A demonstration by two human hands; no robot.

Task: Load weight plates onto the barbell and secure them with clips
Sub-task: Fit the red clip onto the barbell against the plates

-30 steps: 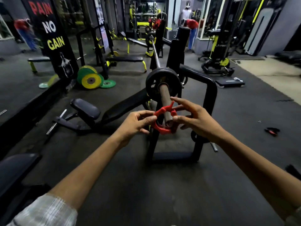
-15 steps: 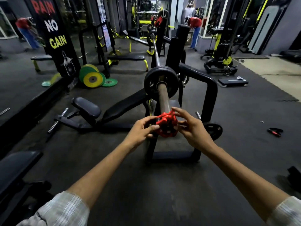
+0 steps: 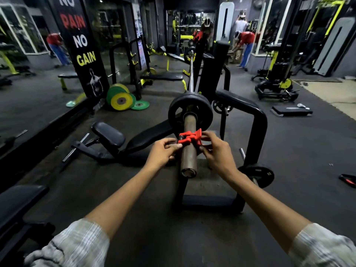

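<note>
Nearest, in the lower middle of the frame, the butt end of the barbell (image 3: 189,160) points at the camera, its bare sleeve now sticking out past both hands. A second ago the red clip (image 3: 190,138) was only being hooked over that very tip; it has since travelled up the sleeve and sits around it at the centre of the frame, roughly midway between the bar's end and the plate.

The left hand (image 3: 162,152) has its fingers curled, thumb and forefinger pinching the clip's left lug. The right hand (image 3: 217,154) is curled too, its fingers (image 3: 207,134) closed round the clip's right side; neither hand holds anything else.

Just beyond the clip a short stretch of bare sleeve shows, and then the black weight plate (image 3: 190,112) already loaded on the bar. So the clip is on but apparently not home: it looks as if it must slide on until it touches the plate and then be locked, though whether its lever is closed I cannot tell from here.

Farther up, the thin shaft runs toward the top centre, where another red clip (image 3: 197,35) shows near the far end.
</note>
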